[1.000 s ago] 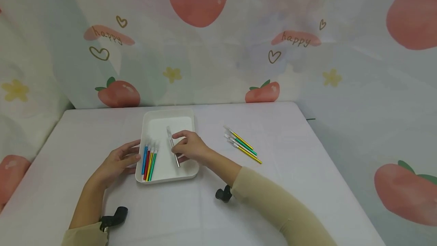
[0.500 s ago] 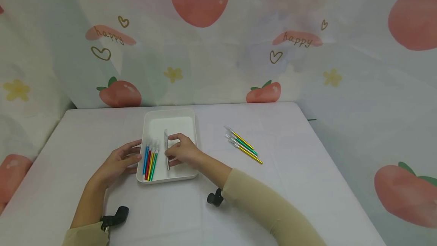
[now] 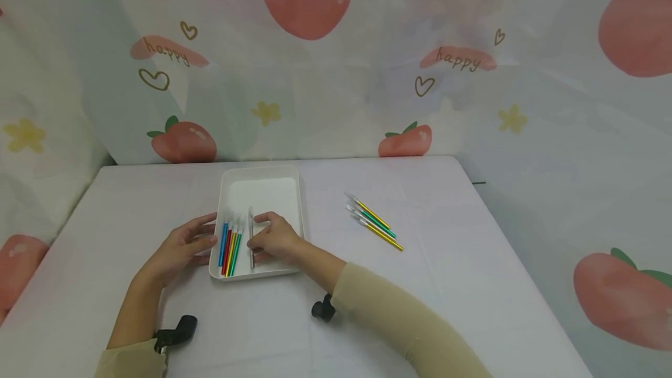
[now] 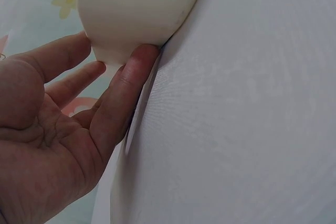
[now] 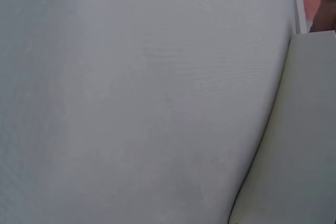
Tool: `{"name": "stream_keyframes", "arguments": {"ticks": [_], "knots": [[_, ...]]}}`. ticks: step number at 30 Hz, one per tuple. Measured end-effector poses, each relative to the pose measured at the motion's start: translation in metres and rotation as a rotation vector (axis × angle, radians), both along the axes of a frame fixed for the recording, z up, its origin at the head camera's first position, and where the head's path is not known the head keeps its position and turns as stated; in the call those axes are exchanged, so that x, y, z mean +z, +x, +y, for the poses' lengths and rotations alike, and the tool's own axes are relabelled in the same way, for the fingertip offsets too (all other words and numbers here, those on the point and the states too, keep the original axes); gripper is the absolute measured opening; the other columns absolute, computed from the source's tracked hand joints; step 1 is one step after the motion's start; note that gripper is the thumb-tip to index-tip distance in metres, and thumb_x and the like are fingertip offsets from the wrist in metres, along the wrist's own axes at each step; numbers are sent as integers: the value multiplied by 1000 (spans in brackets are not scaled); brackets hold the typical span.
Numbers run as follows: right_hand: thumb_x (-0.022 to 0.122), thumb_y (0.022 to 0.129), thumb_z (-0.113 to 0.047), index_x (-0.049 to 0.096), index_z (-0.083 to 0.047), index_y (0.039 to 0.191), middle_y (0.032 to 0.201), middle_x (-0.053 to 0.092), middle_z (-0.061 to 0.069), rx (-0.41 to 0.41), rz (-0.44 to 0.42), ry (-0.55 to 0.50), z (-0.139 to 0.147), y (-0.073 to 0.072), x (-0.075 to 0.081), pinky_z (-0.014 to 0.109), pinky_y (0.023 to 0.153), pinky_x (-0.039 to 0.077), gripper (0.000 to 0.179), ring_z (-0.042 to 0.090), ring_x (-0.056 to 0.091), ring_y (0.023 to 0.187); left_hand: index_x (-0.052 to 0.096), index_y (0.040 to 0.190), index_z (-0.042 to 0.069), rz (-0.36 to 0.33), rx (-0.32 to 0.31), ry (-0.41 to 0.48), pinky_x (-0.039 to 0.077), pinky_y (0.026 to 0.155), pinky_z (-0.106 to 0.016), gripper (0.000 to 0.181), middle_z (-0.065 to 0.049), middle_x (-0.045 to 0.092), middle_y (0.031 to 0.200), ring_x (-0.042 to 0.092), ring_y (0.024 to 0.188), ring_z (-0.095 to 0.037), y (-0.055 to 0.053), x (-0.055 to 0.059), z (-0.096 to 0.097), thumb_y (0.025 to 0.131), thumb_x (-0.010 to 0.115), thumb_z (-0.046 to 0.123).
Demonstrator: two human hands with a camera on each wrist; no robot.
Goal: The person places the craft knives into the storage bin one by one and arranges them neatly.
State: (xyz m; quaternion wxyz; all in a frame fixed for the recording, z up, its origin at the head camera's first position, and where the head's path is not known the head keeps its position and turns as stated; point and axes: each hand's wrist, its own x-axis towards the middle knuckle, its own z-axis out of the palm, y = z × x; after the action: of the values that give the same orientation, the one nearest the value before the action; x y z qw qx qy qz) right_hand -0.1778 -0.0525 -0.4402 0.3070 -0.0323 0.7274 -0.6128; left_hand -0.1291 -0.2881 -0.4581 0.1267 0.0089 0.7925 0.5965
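My right hand (image 3: 275, 241) pinches a slim silver pen-shaped craft knife (image 3: 251, 223) with a clear cap, inside the white tray (image 3: 270, 191). It stands nearly in line with the tray's long side, just right of a row of similar knives (image 3: 231, 249) in blue, red, yellow and green. My left hand (image 3: 181, 247) touches the tray's left wall with loosely extended fingers; in the left wrist view its fingertips (image 4: 143, 59) meet the tray's outer side (image 4: 139, 9). The right wrist view shows the tray wall (image 5: 294, 129) but not the right hand.
Right of the tray, several more knives (image 3: 375, 223), yellow, green and silver, lie slanted on the white tablecloth (image 3: 446, 308). A patterned backdrop (image 3: 336, 86) rises behind the table. Black wrist cameras (image 3: 178, 331) are fixed at both wrists.
My right hand has carried the silver craft knife leftward and nearer to me within the tray, turning it from slanted to almost straight. The left hand stays at the tray's side.
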Motion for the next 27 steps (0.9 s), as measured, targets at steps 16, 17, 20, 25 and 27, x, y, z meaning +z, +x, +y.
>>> {"name": "stream_keyframes", "arguments": {"ticks": [16, 17, 20, 25, 27], "knots": [[78, 83, -3, 52, -13, 134, 74, 69, 3, -17, 126, 226, -14, 7, 2, 29, 52, 58, 58, 18, 66, 55, 28, 158, 12, 6, -2, 1, 60, 86, -42, 70, -28, 38, 152, 50, 130, -48, 0, 2, 0, 99, 63, 27], [78, 83, -4, 52, -13, 134, 73, 69, 3, -18, 131, 235, -15, 7, 2, 29, 52, 58, 58, 18, 66, 55, 28, 158, 12, 6, -2, 0, 60, 86, -42, 70, -28, 38, 152, 50, 130, -48, 0, 1, 0, 99, 63, 27], [79, 83, -5, 53, -14, 134, 72, 70, 3, -14, 136, 244, -16, 8, 2, 29, 51, 58, 58, 18, 66, 55, 28, 158, 12, 4, -2, 8, 60, 86, -42, 69, -28, 38, 152, 50, 130, -48, 0, 0, -1, 99, 63, 26], [79, 83, -6, 53, -13, 133, 71, 70, 3, -4, 141, 246, -15, 9, 3, 29, 52, 59, 57, 18, 67, 56, 28, 158, 11, 11, -7, 14, 60, 86, -42, 69, -28, 39, 151, 50, 130, -48, 0, 0, -1, 99, 63, 26], [79, 83, -6, 54, -13, 133, 71, 70, 3, 1, 142, 249, -15, 8, 4, 30, 53, 59, 56, 18, 68, 57, 28, 158, 11, 13, -10, 14, 60, 86, -41, 69, -28, 39, 151, 50, 130, -48, 0, 0, -1, 100, 63, 26]]}}
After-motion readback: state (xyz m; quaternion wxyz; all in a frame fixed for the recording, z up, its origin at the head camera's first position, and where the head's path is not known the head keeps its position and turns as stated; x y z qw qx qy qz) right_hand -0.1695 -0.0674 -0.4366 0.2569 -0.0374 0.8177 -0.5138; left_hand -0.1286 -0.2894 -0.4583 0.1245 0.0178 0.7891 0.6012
